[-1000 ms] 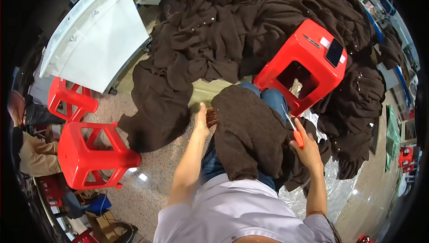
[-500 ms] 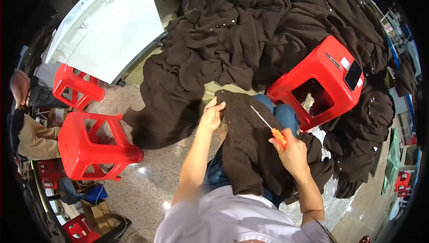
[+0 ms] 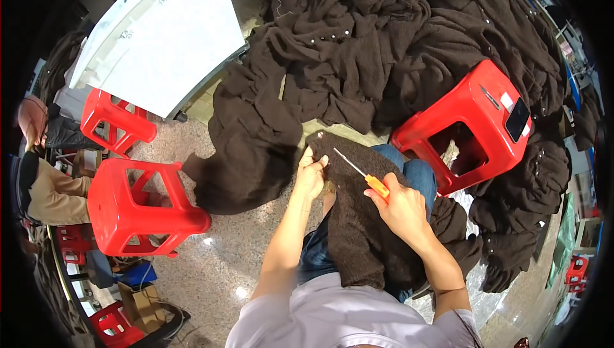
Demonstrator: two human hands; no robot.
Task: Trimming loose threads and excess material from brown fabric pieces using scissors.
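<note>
A dark brown knitted cardigan (image 3: 368, 220) lies across my lap, with small pale buttons near its upper left edge. My left hand (image 3: 312, 176) pinches that edge between thumb and fingers. In my right hand (image 3: 404, 210) is an orange-handled tool (image 3: 376, 185) with a long thin metal shaft. The shaft points up and left over the cardigan, its tip a short way right of my left fingers. Whether the tip touches the knit, I cannot tell.
A large heap of brown knitwear (image 3: 358, 47) fills the far side. A red stool (image 3: 473, 127) at right bears a phone (image 3: 518, 119) and a pen-like item. Another red stool (image 3: 137, 207) and a white-topped table (image 3: 166, 41) are at left. Someone sits at the far left edge.
My right hand has moved left with the tool, bringing its tip closer to my left fingers and the cardigan's edge. My left hand still grips that edge. The view has shifted slightly.
</note>
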